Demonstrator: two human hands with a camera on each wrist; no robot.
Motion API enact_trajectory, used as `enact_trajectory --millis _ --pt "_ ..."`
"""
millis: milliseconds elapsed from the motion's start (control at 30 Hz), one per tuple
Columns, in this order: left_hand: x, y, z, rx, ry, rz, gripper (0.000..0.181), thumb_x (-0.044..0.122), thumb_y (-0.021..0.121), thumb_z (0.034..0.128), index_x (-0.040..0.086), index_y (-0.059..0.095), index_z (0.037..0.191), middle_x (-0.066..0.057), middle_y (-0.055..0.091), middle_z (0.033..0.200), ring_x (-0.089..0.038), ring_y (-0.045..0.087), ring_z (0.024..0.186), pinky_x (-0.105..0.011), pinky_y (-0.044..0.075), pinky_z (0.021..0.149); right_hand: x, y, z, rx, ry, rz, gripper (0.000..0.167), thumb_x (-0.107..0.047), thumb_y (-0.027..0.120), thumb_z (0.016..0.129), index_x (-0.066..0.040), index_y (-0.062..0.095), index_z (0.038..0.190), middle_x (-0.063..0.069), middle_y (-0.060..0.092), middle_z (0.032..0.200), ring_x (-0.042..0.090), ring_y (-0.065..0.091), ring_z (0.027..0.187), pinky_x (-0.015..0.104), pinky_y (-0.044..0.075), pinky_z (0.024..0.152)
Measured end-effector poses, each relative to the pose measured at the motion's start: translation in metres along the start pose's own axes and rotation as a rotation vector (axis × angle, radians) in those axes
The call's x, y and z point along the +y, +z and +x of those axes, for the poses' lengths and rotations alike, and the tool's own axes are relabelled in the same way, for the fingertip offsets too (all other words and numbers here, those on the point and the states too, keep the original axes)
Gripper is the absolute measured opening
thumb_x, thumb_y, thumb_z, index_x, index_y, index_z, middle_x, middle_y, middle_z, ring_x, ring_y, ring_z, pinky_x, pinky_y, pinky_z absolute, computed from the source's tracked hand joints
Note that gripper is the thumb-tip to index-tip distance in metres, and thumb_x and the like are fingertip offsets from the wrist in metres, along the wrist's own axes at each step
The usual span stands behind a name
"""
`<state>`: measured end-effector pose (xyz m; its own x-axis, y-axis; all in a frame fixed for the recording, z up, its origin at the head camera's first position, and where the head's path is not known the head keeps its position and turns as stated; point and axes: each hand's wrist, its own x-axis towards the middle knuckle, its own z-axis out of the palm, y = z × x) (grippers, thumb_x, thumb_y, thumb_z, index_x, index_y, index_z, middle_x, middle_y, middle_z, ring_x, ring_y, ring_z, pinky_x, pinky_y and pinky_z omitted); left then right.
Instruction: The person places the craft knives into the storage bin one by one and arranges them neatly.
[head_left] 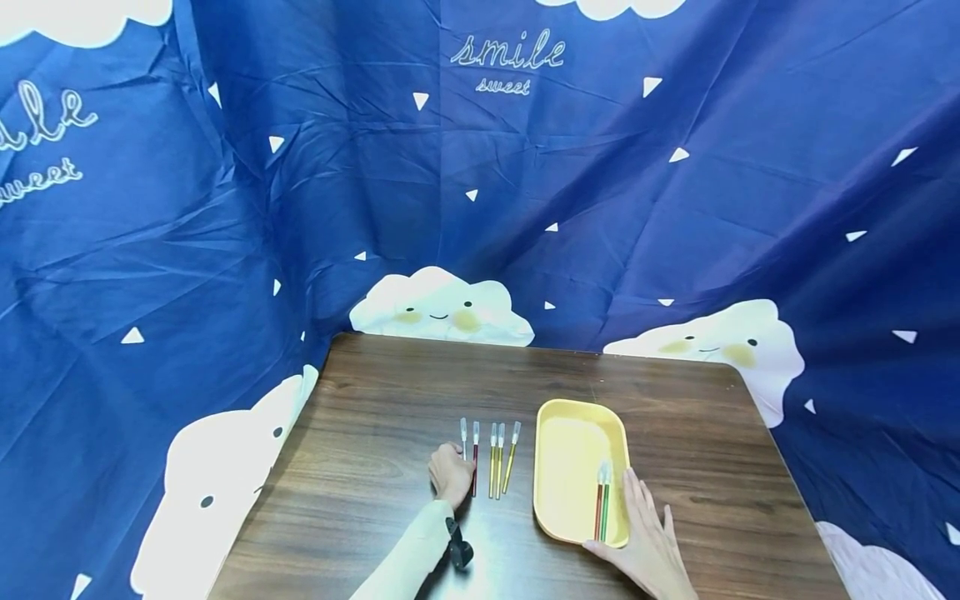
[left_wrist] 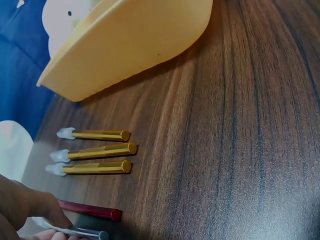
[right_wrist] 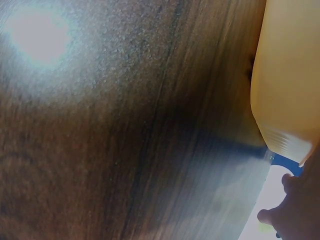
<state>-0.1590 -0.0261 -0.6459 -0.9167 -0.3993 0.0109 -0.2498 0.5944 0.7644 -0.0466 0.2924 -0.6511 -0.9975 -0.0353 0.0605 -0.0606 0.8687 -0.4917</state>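
My left hand [head_left: 451, 475] pinches a slim silver pen-shaped tool [left_wrist: 89, 233] with a translucent cap, low over the table. Beside it lies a dark red one [left_wrist: 92, 209], close to my fingers. Several gold ones [head_left: 492, 475] lie further right, caps pointing away from me. At the near right corner of a yellow tray [head_left: 566, 450], my right hand [head_left: 647, 537] rests against the rim with fingers extended along the side and thumb at the near edge. Inside the tray, a red tool [head_left: 598, 510] and a green tool [head_left: 606, 510] lie side by side.
The brown wooden table [head_left: 390, 392] carries everything. Behind it hangs a blue curtain [head_left: 600, 183] with white clouds and triangles. A dark object [head_left: 461, 550] sits at my left wrist. Light glares off the table's near part.
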Motion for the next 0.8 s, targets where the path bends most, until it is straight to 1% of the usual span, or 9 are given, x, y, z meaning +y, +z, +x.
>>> enact_trajectory --millis 133,200,367,433,633,700,800 --pt "-0.0003 -0.0003 -0.0002 -0.015 -0.023 -0.006 0.025 -0.003 0.09 0.0696 -0.001 0.075 0.089 -0.014 0.075 0.08 -0.036 0.071 0.077 -0.048 0.057 0.072 -0.0003 0.0002 -0.0009 -0.011 0.012 -0.005 0.135 -0.067 0.084 0.077 -0.01 0.005 0.17 0.024 0.02 0.172 0.054 0.024 0.152 0.084 0.014 0.109" --pt "-0.001 -0.0009 -0.0006 -0.016 -0.019 -0.001 0.026 -0.001 0.092 0.0687 -0.001 0.075 0.088 -0.013 0.074 0.079 -0.036 0.07 0.076 -0.047 0.056 0.07 -0.0005 0.0001 -0.0013 -0.018 0.019 -0.004 0.136 -0.068 0.084 0.077 -0.01 0.004 0.17 0.025 0.021 0.171 0.054 0.023 0.152 0.084 0.014 0.109" --pt "-0.0037 -0.001 0.0009 -0.038 -0.037 -0.016 0.027 0.0 0.092 0.0675 0.0 0.073 0.087 -0.012 0.073 0.077 -0.035 0.069 0.074 -0.047 0.055 0.069 -0.0003 0.0003 -0.0009 -0.017 0.015 0.001 0.135 -0.068 0.084 0.077 -0.01 0.005 0.17 0.025 0.021 0.171 0.054 0.023 0.152 0.085 0.014 0.109" --pt "-0.0042 -0.001 0.0022 -0.053 -0.066 -0.03 0.026 0.0 0.091 0.0681 0.001 0.074 0.087 -0.011 0.073 0.077 -0.034 0.069 0.075 -0.047 0.055 0.07 0.0002 0.0006 -0.0003 -0.014 0.009 0.002 0.134 -0.068 0.084 0.077 -0.01 0.006 0.17 0.024 0.02 0.172 0.054 0.024 0.152 0.085 0.015 0.109" --pt "-0.0014 -0.0051 0.0042 -0.064 -0.122 -0.059 0.023 0.003 0.09 0.0682 0.004 0.075 0.085 -0.009 0.074 0.079 -0.035 0.069 0.08 -0.048 0.055 0.071 0.0014 0.0013 0.0003 -0.009 0.004 0.004 0.135 -0.067 0.084 0.077 -0.011 0.005 0.17 0.025 0.021 0.171 0.053 0.024 0.152 0.084 0.015 0.109" --pt "0.0007 -0.0063 0.0047 -0.081 -0.14 -0.068 0.022 0.004 0.089 0.0687 0.005 0.075 0.086 -0.008 0.075 0.08 -0.035 0.07 0.082 -0.047 0.055 0.071 0.0016 0.0013 0.0001 -0.009 0.004 0.005 0.135 -0.067 0.084 0.077 -0.012 0.004 0.17 0.026 0.021 0.171 0.053 0.024 0.152 0.084 0.015 0.109" --pt "0.004 -0.0071 0.005 -0.115 -0.148 -0.075 0.022 0.004 0.088 0.07 0.005 0.077 0.089 -0.007 0.076 0.082 -0.035 0.071 0.083 -0.046 0.055 0.071 0.0021 0.001 -0.0003 -0.004 0.001 0.005 0.135 -0.066 0.085 0.076 -0.012 0.004 0.17 0.027 0.022 0.17 0.053 0.024 0.152 0.084 0.015 0.109"
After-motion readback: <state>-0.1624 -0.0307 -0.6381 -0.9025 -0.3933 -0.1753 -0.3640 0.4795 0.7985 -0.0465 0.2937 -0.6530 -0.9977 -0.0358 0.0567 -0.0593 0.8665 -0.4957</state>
